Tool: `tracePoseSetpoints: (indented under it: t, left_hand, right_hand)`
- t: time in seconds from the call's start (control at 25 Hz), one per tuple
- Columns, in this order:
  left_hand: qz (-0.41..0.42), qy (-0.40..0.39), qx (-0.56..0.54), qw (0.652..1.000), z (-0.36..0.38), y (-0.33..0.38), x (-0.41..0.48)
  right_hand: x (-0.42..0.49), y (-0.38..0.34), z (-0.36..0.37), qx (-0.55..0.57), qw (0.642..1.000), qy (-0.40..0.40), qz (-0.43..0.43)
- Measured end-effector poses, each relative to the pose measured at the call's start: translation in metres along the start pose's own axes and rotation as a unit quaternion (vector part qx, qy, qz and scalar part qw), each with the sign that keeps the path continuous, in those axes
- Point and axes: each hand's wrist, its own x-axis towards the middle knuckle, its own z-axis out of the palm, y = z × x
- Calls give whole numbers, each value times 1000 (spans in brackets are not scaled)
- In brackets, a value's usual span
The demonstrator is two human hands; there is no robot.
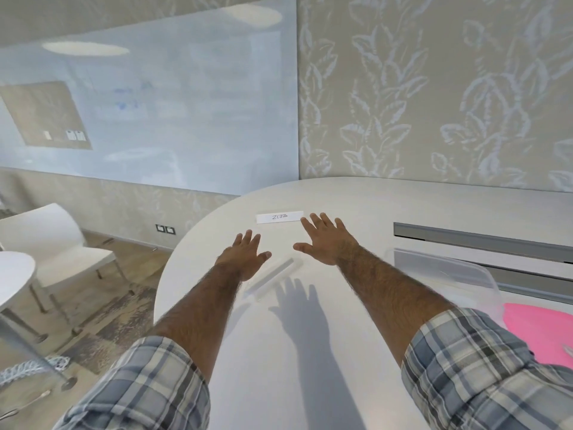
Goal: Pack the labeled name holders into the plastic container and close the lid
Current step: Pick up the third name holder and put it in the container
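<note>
A white paper label (279, 217) with handwritten letters lies flat on the white table (356, 200), near its far rounded end. A clear plastic name holder (273, 276) lies on the table nearer to me, between my two arms. My left hand (245, 254) hovers with spread fingers just left of the holder and holds nothing. My right hand (325, 238) is spread flat, its fingertips close to the label's right end, holding nothing. A clear plastic container (446, 270) stands at the right with something pink (539, 328) by it.
A grey cable channel (480, 238) runs across the table at the right. White chairs (55, 243) and a small round table (15, 274) stand on the floor to the left. A whiteboard (155, 113) hangs on the patterned wall behind.
</note>
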Motion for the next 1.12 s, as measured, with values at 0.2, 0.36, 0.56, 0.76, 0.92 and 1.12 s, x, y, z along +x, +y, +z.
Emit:
tracePoseSetpoints:
  t: [0.2, 0.36, 0.56, 0.76, 0.92, 1.12]
  left_hand:
    - [-4, -45, -10, 999, 29, -12, 0]
    - [-3, -49, -16, 999, 58, -18, 6]
    - [-12, -48, -16, 999, 67, -22, 19]
    - [-4, -31, -8, 999, 74, -19, 23]
    - [-6, -16, -2, 1000, 73, -20, 29]
    - [-3, -14, 2, 1000, 73, -16, 34]
  right_hand:
    - [23, -13, 17, -2, 1000, -22, -11]
    - [41, -20, 31, -16, 998, -46, -35]
    - [56, -22, 46, -45, 995, -71, -53]
    - [67, -25, 57, -59, 992, -88, -66]
    - [70, -26, 62, -78, 990, -100, -64]
    - [71, -29, 65, -97, 988, -104, -68]
